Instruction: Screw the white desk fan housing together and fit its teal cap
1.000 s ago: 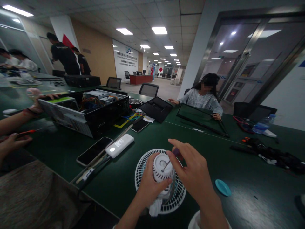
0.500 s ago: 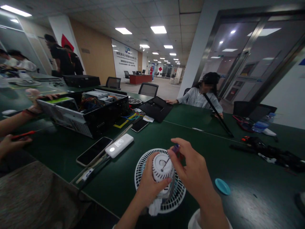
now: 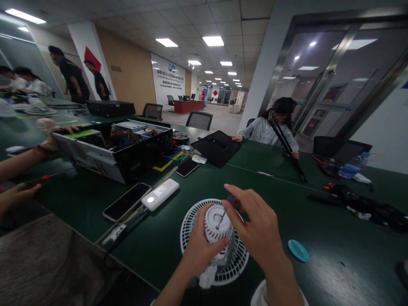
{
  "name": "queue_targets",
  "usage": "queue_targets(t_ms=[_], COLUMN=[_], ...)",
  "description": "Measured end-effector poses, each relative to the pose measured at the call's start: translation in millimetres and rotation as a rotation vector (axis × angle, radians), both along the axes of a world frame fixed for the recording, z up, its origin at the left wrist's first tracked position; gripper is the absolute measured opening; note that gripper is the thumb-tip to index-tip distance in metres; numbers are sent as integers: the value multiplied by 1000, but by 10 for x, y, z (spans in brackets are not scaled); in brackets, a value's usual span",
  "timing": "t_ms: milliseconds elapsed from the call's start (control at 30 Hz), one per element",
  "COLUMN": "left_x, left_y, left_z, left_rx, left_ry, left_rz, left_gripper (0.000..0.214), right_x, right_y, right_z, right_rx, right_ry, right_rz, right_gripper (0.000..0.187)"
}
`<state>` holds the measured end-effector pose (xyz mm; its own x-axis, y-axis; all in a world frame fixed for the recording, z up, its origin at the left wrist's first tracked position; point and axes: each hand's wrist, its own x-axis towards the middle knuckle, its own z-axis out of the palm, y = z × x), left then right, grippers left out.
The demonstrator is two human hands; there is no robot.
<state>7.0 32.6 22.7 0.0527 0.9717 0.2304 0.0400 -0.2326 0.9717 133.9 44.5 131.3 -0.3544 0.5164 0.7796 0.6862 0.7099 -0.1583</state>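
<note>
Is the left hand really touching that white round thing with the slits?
Touching. The head view shows the left hand curled around the white slotted housing, fingers along its left side and thumb across its near side.

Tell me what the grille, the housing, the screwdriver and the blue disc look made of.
Grille: likely plastic, satin white, judging by its even colour and thin ribs.
Housing: probably similar white plastic, matte, with slots that look moulded in.
Screwdriver: shank apparently bare metal, thin and grey; the purple handle, mostly covered, may be plastic.
Blue disc: seemingly smooth plastic, evenly coloured.
</note>
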Motion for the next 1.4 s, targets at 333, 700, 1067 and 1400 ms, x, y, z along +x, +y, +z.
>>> queue_targets(t_ms=[333,700,1067,1400], left_x=[3,12,-3,2], left_y=[5,3,-5,-1], left_z=[-25,-10,-1,-14], left_rx=[37,53,49,55], left_ry=[51,29,35,5], left_rz=[31,22,30,24], left_gripper=[69,70,71,72], right_x=[-19,-33,-40,-51], right_y=[-51,-30,-8,8], right_z=[11,-7,-19,-33], right_rx=[-51,-84,-27,43], right_ry=[39,85,53,38], right_rz=[67,79,12,-10], right_gripper=[27,39,29,23])
